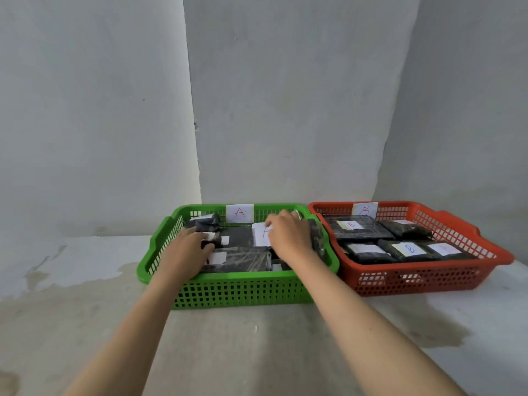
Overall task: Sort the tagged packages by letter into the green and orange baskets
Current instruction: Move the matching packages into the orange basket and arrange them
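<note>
Both hands are reached into the green basket point(228, 292) of holey plastic. A small black wrapped package point(213, 241) is gripped by the left hand point(185, 252), and a flat package's white "A" tag point(261, 234) is pressed under the spread right hand point(288, 238). More shiny black packages point(400, 247) are seen in the orange basket point(414, 277), right of the right hand.

The green basket point(240, 290) and orange basket point(414, 277) are moulded in glossy perforated plastic. The packages point(360, 227) are wrapped in shiny black film and tagged with matt white paper.

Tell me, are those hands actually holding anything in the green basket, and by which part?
The left hand seems closed around the end of a small black package. The right hand rests on packages; a grasp cannot be told.
</note>
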